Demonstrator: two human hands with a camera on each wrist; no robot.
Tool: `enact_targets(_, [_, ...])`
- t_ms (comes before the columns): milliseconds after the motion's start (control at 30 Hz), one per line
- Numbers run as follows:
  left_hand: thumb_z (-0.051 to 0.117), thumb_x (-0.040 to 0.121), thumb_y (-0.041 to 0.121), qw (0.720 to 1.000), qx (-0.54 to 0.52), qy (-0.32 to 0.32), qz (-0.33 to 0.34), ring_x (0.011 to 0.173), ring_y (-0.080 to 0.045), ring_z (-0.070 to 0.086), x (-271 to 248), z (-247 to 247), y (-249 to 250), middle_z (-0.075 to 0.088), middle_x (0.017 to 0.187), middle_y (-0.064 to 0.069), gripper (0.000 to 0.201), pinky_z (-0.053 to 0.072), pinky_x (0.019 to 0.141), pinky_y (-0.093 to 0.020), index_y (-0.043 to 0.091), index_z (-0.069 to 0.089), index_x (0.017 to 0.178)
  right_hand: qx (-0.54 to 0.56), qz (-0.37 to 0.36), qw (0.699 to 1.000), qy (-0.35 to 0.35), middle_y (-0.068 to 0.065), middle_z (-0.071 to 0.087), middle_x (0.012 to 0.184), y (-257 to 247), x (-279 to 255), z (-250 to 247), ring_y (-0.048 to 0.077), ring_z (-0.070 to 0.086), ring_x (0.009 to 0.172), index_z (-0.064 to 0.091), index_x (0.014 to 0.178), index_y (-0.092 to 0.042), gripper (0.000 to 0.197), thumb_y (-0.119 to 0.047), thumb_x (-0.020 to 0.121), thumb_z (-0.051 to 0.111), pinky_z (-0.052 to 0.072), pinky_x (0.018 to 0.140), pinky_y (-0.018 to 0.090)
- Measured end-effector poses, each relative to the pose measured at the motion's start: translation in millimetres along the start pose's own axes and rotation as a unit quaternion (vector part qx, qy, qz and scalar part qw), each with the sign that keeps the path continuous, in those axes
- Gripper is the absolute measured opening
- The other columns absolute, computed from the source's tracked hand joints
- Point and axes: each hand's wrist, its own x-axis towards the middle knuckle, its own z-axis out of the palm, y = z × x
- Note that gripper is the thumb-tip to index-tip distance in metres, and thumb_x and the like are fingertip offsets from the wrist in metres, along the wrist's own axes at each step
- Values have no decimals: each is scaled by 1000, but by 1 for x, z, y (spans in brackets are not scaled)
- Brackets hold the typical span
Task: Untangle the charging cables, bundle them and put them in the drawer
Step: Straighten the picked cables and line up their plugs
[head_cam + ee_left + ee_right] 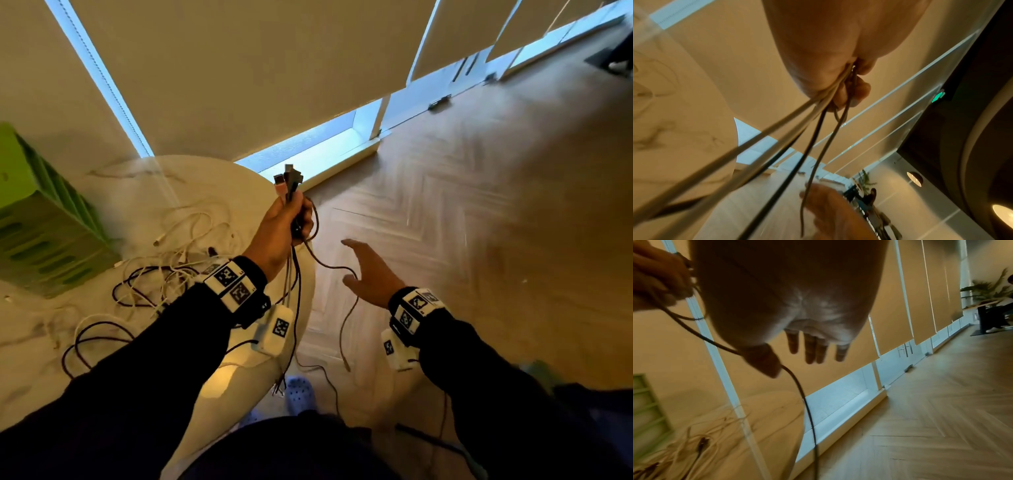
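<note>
My left hand [287, 226] is raised over the round table's right edge and grips a bunch of cables [295, 274] near their plugs [287, 178], which stick up above the fist. The cables [818, 129] hang down from it, some light, some dark. My right hand [368, 270] hovers to the right with its fingers [812, 348] spread and straight. A dark cable [805, 402] runs from the left fist across the right thumb [764, 360] and hangs toward the floor. More tangled white and dark cables [164, 270] lie on the table.
The white marble table [113, 192] carries a green slatted drawer box [44, 222] at its left. Wood herringbone floor [479, 222] spreads to the right. Blinds and a window sill stand behind. My blue shoe [299, 394] is below the table edge.
</note>
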Motion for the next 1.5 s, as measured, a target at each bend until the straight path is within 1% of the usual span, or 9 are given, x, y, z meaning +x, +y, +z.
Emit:
enact_targets(167, [40, 107, 39, 998, 51, -27, -34, 65, -11, 47, 6, 17, -27, 53, 74, 5, 31, 38, 67, -28, 21, 60, 92, 99, -89, 988, -77, -5, 61, 129, -34, -17, 7, 15, 54, 121, 41, 145, -25, 53, -31, 97, 63, 40, 106, 32])
enact_targets(267, [38, 108, 41, 997, 65, -21, -39, 66, -11, 48, 14, 19, -29, 53, 74, 4, 34, 38, 66, -28, 21, 60, 91, 111, -85, 990, -2, 1, 65, 92, -43, -23, -3, 19, 63, 81, 53, 119, -22, 24, -39, 104, 46, 56, 79, 35])
enact_targets(400, [34, 109, 39, 997, 65, 23, -31, 64, -8, 43, 25, 10, -24, 47, 76, 1, 36, 36, 59, -20, 19, 56, 89, 116, -66, 984, 116, -9, 55, 72, -36, -24, -31, 5, 48, 56, 54, 102, -16, 19, -30, 107, 42, 41, 56, 11])
enact_targets(533, [34, 109, 37, 999, -7, 32, -25, 54, -7, 30, 35, -4, -17, 36, 65, 6, 36, 24, 52, -22, 17, 50, 84, 77, 24, 991, 103, 5, 69, 92, 7, -11, -57, 25, 64, 81, 59, 102, -24, 27, -42, 106, 38, 52, 78, 34])
enact_targets(700, [32, 110, 32, 996, -74, -35, -31, 54, -9, 29, 27, 0, -7, 36, 60, 7, 35, 23, 52, -22, 16, 45, 81, -141, 192, 960, -146, 7, 53, 146, 58, 10, -54, 26, 53, 129, 51, 142, -28, 46, -42, 98, 53, 42, 108, 37])
enact_targets(833, [31, 110, 31, 995, -55, -83, -28, 58, -13, 39, 18, 9, -2, 41, 61, 4, 36, 32, 61, -27, 15, 43, 80, -65, 44, 981, -175, 0, 11, 168, 12, 20, -44, 20, 12, 153, 14, 159, -30, 108, -58, 77, 77, 18, 124, 45])
enact_targets(1000, [32, 109, 36, 991, -23, -131, -18, 75, -22, 53, 13, 1, 8, 54, 66, -1, 36, 43, 81, -38, 14, 47, 84, 147, -51, 974, -166, 0, 41, 156, -74, 27, -35, 11, 40, 138, 35, 153, -26, 83, -37, 84, 79, 27, 117, 33])
enact_targets(1100, [32, 109, 36, 993, -17, -114, -3, 74, -22, 57, 13, -14, 20, 59, 68, -3, 36, 48, 76, -33, 13, 50, 87, 240, -66, 955, -160, 5, 71, 114, -87, 37, -28, 12, 70, 101, 53, 134, -17, 45, -26, 93, 70, 54, 98, 33])
enact_targets(1500, [30, 110, 37, 997, 17, 63, 45, 81, -25, 67, 19, -52, 20, 70, 80, -6, 40, 51, 69, -31, 15, 53, 86, 156, -159, 975, -1, -3, 67, 84, -87, 54, -34, 2, 61, 75, 58, 92, -14, 24, -29, 106, 46, 46, 71, 11])
